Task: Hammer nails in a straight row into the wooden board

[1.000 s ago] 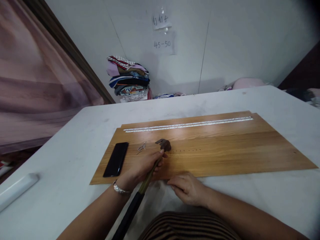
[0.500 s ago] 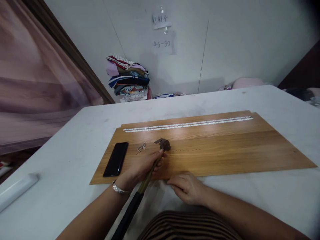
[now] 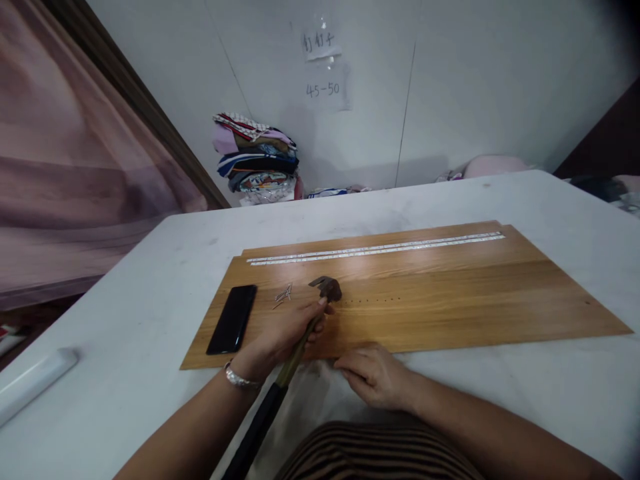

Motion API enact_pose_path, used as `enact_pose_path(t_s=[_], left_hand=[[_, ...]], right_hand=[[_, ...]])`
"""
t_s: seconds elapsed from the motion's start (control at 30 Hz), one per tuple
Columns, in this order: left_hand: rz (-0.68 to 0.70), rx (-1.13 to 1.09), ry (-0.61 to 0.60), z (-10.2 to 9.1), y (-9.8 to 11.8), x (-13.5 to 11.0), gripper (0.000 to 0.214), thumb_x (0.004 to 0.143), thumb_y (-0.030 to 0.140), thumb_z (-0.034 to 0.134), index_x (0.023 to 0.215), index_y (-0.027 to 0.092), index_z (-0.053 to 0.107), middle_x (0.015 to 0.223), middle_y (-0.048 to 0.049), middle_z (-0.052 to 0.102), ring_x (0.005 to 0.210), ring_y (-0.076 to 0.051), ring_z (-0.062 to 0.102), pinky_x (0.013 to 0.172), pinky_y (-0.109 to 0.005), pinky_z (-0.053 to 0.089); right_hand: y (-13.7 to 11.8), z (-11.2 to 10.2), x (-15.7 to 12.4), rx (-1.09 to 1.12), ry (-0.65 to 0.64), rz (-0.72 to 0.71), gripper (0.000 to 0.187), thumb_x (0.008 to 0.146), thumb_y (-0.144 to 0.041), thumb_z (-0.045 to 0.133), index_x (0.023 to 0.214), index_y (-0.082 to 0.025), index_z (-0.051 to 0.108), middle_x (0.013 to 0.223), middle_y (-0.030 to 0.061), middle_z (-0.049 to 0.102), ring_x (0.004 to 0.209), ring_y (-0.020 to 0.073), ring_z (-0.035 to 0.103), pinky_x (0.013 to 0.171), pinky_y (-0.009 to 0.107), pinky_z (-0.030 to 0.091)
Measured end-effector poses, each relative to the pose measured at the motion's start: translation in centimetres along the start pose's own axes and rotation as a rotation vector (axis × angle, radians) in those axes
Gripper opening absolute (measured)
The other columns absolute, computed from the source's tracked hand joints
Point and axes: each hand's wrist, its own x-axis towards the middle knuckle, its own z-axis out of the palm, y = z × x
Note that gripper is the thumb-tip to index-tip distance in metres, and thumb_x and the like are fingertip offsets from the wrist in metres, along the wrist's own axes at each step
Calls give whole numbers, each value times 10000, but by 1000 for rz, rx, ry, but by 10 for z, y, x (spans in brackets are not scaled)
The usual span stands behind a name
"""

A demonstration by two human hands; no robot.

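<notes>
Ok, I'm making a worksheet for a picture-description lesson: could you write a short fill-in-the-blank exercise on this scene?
1. Of left and right, it is the ____ grip that holds the claw hammer.
2. The black smartphone lies on the wood-grain board, near a few loose ____.
3. Along the board's far side run ____ pale, narrow strips.
4. The lower wall sign reads 45-____.

Missing words: left; nails; two; 50.

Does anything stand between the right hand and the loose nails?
Yes: the left hand, gripping the hammer, lies between the right hand and the loose nails on the board.
</notes>
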Motion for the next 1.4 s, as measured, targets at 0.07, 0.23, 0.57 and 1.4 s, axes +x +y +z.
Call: enact_pose_path(t_s=[0.07,0.23,0.57,1.4], left_hand=[[-15,13,11,0,-2,2,471,787,614,580,927,166,539,585,76,423,430,-38,324,407,-182,181],[-6,-9,-5,-1,0,0,467,797,611,575,969,179,543,596,82,412,423,-32,306,402,-176,185],[22,19,13,0,0,-2,463,786,614,577,937,177,546,597,72,421,430,-38,322,405,-184,197],[-1,-27,-23,-3,0,-1,487,783,616,587,982,175,534,593,83,403,420,-30,298,406,-176,176]], right_hand=[[0,0,0,-3,-14,6,200,917,-174,460,987,-184,647,771,51,714,680,159,647,626,252,457],[-1,-2,2,3,3,-7,217,913,-174,439,963,-174,650,758,58,710,665,164,646,603,254,450],[-2,-3,2,10,-12,1,242,919,-176,420,975,-166,655,756,66,712,668,171,645,597,261,452],[-1,-1,1,2,18,-12,218,924,-186,435,972,-182,647,753,49,713,664,161,642,605,257,458]])
